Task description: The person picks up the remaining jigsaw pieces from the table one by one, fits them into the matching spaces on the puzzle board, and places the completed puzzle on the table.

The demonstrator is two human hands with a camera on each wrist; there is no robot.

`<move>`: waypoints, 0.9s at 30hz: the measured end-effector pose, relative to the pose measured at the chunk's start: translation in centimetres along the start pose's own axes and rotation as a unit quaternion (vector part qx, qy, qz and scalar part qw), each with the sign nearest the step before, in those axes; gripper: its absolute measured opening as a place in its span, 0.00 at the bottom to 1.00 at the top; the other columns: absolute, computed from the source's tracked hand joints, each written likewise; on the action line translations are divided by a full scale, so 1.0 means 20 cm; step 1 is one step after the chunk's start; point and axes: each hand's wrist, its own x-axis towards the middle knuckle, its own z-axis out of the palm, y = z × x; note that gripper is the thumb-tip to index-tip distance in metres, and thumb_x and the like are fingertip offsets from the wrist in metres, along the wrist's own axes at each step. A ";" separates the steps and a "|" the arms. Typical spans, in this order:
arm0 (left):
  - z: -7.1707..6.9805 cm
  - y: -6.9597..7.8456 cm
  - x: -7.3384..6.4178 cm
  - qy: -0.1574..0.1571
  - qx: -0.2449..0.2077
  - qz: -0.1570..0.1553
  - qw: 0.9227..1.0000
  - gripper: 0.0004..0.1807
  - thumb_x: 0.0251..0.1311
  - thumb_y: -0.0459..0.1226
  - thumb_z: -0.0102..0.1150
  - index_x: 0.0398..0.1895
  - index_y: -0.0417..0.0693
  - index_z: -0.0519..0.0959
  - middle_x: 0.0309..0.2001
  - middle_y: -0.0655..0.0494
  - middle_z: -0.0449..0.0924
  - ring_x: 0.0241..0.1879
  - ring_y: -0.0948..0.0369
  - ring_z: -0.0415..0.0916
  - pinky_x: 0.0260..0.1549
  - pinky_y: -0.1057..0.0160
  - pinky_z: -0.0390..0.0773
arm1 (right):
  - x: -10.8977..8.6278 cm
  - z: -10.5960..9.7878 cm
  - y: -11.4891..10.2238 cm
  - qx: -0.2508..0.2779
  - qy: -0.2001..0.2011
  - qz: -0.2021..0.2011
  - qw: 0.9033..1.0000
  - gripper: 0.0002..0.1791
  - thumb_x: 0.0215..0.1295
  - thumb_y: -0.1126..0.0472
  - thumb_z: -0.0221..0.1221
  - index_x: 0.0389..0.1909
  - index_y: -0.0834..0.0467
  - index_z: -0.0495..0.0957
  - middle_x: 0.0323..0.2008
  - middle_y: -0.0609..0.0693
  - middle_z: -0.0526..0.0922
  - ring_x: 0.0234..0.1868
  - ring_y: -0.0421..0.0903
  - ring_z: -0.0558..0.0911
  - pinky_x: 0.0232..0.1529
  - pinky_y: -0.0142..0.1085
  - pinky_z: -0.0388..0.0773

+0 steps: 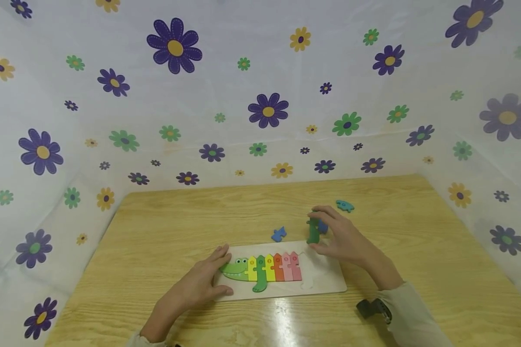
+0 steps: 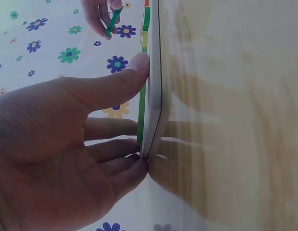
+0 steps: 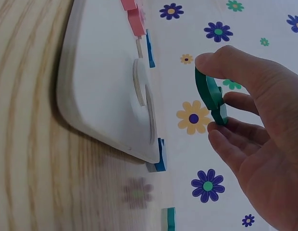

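A wooden puzzle board [image 1: 325, 279] bears a crocodile's green head [image 1: 236, 270] and numbered body pieces in yellow, green, orange and pink. My left hand [image 1: 199, 279] rests at the board's left end. Its thumb [image 2: 139, 62] and fingers are spread over that end, close to the crocodile's head. Above the board's far right edge, my right hand [image 1: 340, 236] pinches a green puzzle piece [image 1: 313, 230] between thumb and fingertips. In the right wrist view this green piece [image 3: 208, 91] is held upright, clear of the board, beside an unfilled recess [image 3: 142, 86].
A blue puzzle piece [image 1: 279, 234] lies just behind the board. Another blue piece [image 1: 323, 227] is partly hidden behind my right hand. Farther back is a teal piece [image 1: 345, 206]. Flower-printed white sheeting [image 1: 226, 86] rises around the wooden table [image 1: 178, 217].
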 end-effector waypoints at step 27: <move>-0.01 0.00 -0.01 0.000 -0.007 0.010 1.000 0.45 0.58 0.46 0.75 0.73 0.32 0.66 0.80 0.41 0.52 0.79 0.43 0.48 0.73 0.38 0.55 | -0.13 -0.02 -0.02 -0.024 -0.025 -0.011 0.999 0.40 0.51 0.57 0.78 0.64 0.65 0.75 0.67 0.62 0.74 0.65 0.60 0.76 0.63 0.57 0.76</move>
